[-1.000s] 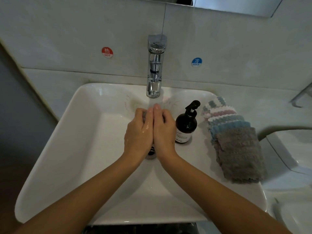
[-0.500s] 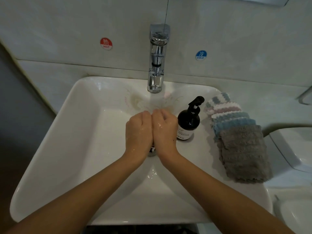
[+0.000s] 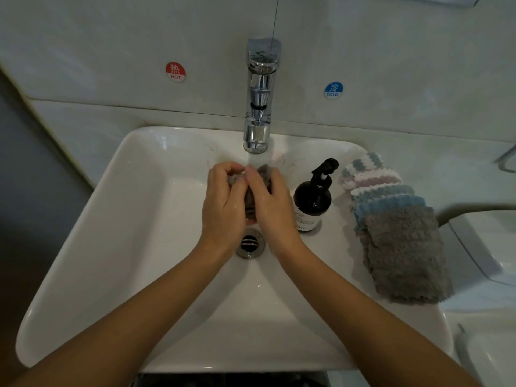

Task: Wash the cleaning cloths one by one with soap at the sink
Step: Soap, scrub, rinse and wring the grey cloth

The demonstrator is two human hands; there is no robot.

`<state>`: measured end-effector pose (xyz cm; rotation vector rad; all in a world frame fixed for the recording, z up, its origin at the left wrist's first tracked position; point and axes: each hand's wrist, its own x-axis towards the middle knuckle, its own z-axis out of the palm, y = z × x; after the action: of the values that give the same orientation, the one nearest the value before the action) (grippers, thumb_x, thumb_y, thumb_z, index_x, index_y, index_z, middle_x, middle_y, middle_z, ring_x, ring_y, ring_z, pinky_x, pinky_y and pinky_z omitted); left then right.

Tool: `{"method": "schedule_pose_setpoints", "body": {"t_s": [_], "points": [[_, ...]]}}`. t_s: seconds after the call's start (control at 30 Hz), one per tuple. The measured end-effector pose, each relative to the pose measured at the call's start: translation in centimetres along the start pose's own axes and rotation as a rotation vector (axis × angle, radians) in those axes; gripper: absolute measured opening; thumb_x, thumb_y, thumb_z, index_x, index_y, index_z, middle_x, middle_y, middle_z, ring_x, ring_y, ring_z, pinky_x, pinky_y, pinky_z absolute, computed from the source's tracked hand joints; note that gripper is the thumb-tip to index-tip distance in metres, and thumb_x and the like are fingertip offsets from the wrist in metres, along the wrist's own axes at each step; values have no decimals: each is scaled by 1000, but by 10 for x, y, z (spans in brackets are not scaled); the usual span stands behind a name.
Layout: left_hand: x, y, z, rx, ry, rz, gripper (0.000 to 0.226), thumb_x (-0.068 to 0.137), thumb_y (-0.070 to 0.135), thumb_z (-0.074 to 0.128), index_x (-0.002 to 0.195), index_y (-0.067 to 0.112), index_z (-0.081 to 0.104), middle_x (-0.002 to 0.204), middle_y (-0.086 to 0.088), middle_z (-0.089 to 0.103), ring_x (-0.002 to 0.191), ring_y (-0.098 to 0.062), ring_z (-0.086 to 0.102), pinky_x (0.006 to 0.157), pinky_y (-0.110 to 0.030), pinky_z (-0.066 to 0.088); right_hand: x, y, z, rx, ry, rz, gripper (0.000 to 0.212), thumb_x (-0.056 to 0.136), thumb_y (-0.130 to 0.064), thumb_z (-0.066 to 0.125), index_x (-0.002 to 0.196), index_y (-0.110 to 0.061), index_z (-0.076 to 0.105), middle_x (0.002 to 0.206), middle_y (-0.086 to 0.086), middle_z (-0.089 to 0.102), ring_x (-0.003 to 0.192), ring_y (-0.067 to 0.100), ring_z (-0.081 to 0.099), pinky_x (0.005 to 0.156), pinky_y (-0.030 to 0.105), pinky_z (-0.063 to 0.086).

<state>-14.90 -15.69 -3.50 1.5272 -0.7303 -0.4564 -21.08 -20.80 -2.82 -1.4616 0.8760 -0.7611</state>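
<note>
Directly under the tap [image 3: 259,107], both hands work one grey cloth [image 3: 264,177] over the middle of the white sink [image 3: 111,247], just above the drain [image 3: 250,244]. The left hand [image 3: 223,205] has its fingers curled round the near side of the bundle, and the right hand [image 3: 272,202] closes over the far side, so the two hands are pressed together with the wadded cloth clamped between them; only a crumpled edge and a dark strip between the palms show. A thin stream seems to fall from the spout onto the knuckles, though it is faint here. On the sink's right rim a dark pump bottle [image 3: 311,202], presumably the soap, stands just beside the right hand. Further right, a fanned pile of cloths [image 3: 399,236] lies across the rim and counter, a grey one on top and blue, pink and striped ones showing behind it; whether these are washed or waiting cannot be told. The step in hand appears to be rubbing or rinsing the held cloth. To do it well, the cloth is best kept low in the basin and centred under the stream, rubbed fold against fold, reopened and turned so hidden layers are reached, then squeezed over the drain until the water runs clean. The right elbow should stay clear of the bottle, which could tip. Red and blue stickers [image 3: 175,71] on the wall mark hot and cold.
</note>
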Motion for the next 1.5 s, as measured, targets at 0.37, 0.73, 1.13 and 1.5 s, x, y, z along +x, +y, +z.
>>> {"method": "schedule_pose_setpoints", "body": {"t_s": [0.37,0.73,1.13,1.5], "points": [[2,9,-3,43,-78,-41,23,103,16,37,100,28,56,90,10,63,81,-4,64,62,-18,51,-2,4,0,-75,38,-224,28,102,-15,37,124,-26,50,128,5,44,102,-7,50,88,12,48],[2,-1,13,184,-141,-108,49,102,52,23,97,26,64,88,9,67,81,-2,64,70,-17,47,-2,7,8,-22,292,-292,43,102,-27,49,59,-24,45,49,-13,44,48,2,41,50,23,37],[-2,3,8,163,-56,-138,53,102,36,40,55,19,58,50,4,58,50,-10,54,54,-28,42,-5,5,11,11,297,-238,54,103,-18,46,50,-21,36,41,-14,35,41,3,33,45,25,29],[-11,-4,6,162,61,141,49,94,31,36,59,5,60,51,-5,58,49,-19,55,49,-38,44,-7,3,10,62,276,-125,55,101,-16,50,49,-19,35,41,-12,34,43,5,32,47,26,29]]}}
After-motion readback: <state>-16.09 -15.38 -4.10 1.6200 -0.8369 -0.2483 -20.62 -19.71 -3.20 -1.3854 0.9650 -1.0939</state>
